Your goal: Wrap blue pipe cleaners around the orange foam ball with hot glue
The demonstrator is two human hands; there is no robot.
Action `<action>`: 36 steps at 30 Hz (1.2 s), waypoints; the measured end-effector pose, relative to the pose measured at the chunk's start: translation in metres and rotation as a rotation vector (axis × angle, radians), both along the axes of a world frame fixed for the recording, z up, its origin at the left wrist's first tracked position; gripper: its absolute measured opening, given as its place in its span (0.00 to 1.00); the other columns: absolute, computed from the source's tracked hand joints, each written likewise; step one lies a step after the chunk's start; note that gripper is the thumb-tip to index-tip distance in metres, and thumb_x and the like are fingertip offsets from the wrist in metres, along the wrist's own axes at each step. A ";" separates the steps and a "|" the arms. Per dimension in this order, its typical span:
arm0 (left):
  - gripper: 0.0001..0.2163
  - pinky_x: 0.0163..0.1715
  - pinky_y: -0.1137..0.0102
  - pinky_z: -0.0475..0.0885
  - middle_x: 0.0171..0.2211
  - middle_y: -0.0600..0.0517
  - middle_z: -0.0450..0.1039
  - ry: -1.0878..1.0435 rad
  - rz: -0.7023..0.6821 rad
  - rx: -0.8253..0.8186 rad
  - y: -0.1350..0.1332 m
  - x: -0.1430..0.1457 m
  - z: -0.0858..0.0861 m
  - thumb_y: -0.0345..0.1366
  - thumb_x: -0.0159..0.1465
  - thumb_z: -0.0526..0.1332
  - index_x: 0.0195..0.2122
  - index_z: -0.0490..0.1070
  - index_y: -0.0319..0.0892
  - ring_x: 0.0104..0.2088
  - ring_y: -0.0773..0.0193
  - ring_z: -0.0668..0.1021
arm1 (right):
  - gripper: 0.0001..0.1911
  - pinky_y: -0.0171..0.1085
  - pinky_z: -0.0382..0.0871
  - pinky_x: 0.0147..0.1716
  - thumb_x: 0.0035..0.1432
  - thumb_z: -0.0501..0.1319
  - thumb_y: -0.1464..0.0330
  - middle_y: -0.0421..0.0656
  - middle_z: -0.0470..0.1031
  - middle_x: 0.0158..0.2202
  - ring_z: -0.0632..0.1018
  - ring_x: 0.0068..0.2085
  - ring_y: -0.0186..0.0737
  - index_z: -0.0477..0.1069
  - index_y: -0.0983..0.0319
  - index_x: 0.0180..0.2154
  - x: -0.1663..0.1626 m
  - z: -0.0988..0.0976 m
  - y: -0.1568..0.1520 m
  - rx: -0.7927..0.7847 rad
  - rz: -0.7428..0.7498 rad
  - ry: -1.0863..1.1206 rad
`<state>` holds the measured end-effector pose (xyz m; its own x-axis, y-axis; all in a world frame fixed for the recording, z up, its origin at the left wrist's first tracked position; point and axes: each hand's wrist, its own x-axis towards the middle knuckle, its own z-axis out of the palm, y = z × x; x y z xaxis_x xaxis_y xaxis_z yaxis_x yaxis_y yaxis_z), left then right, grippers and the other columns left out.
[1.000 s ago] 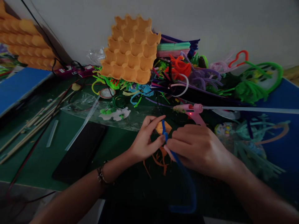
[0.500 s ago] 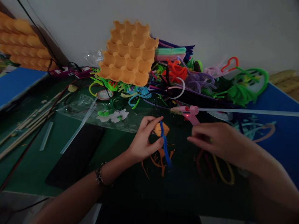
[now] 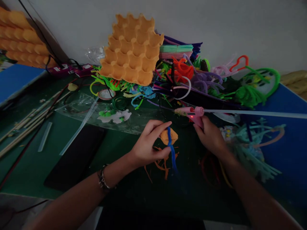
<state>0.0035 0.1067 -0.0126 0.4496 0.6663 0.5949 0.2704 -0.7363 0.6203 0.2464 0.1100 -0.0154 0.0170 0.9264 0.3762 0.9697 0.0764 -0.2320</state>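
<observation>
My left hand (image 3: 152,142) is closed, pinching an orange egg-carton piece (image 3: 165,138) together with a blue pipe cleaner (image 3: 173,156). The pipe cleaner runs across the piece and dangles below my thumb. Farther right, my right hand (image 3: 211,134) is wrapped round the handle of a pink hot glue gun (image 3: 197,118), whose red light glows. The gun's nozzle points left, and a long clear glue stick (image 3: 251,113) sticks out of its back. Thin orange scraps (image 3: 165,167) lie on the dark green table under my left hand.
A heap of colourful pipe cleaners (image 3: 203,80) spreads along the wall, with an orange egg tray (image 3: 133,51) propped on it. On the left lie a black flat case (image 3: 76,156), wooden sticks (image 3: 28,131) and loose glue sticks (image 3: 45,136). Plastic film (image 3: 79,111) covers part of the table.
My right hand has come down and closed round the glue gun's handle, its wrist swinging lower. My left hand keeps its pinch, with the orange piece shifted slightly right in view.
</observation>
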 end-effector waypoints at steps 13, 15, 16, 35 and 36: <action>0.19 0.35 0.68 0.70 0.42 0.47 0.66 -0.018 0.070 -0.156 0.008 0.001 -0.005 0.34 0.57 0.58 0.51 0.64 0.41 0.39 0.62 0.71 | 0.19 0.37 0.56 0.17 0.46 0.61 0.51 0.38 0.62 0.17 0.65 0.19 0.37 0.56 0.56 0.23 -0.003 0.037 -0.030 0.211 -0.192 0.274; 0.19 0.35 0.68 0.70 0.41 0.47 0.66 -0.011 0.090 -0.168 0.009 0.001 -0.006 0.34 0.58 0.58 0.51 0.64 0.41 0.38 0.62 0.71 | 0.21 0.37 0.52 0.15 0.45 0.62 0.51 0.38 0.62 0.15 0.64 0.17 0.36 0.53 0.55 0.21 -0.006 0.038 -0.034 0.203 -0.156 0.281; 0.18 0.36 0.68 0.70 0.41 0.47 0.66 -0.003 0.096 -0.169 0.010 0.001 -0.006 0.35 0.58 0.58 0.51 0.64 0.41 0.38 0.62 0.71 | 0.22 0.37 0.51 0.14 0.46 0.63 0.51 0.37 0.61 0.15 0.63 0.16 0.35 0.52 0.54 0.20 -0.007 0.038 -0.037 0.200 -0.133 0.285; 0.18 0.38 0.68 0.71 0.41 0.47 0.67 -0.016 0.053 -0.148 0.012 0.000 -0.005 0.35 0.58 0.60 0.50 0.65 0.39 0.39 0.63 0.72 | 0.21 0.36 0.48 0.11 0.46 0.60 0.55 0.35 0.54 0.11 0.58 0.13 0.31 0.49 0.54 0.16 -0.016 0.039 -0.041 0.130 -0.025 0.173; 0.18 0.38 0.67 0.71 0.41 0.46 0.67 -0.014 0.052 -0.147 0.012 0.000 -0.005 0.36 0.58 0.60 0.50 0.65 0.39 0.39 0.63 0.72 | 0.21 0.35 0.48 0.11 0.45 0.60 0.56 0.35 0.54 0.11 0.58 0.13 0.31 0.49 0.54 0.16 -0.018 0.041 -0.041 0.127 -0.025 0.178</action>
<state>0.0034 0.1183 -0.0180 0.4046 0.7688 0.4952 0.2960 -0.6225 0.7245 0.2286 0.0690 0.0257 0.1162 0.8701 0.4791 0.9161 0.0925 -0.3902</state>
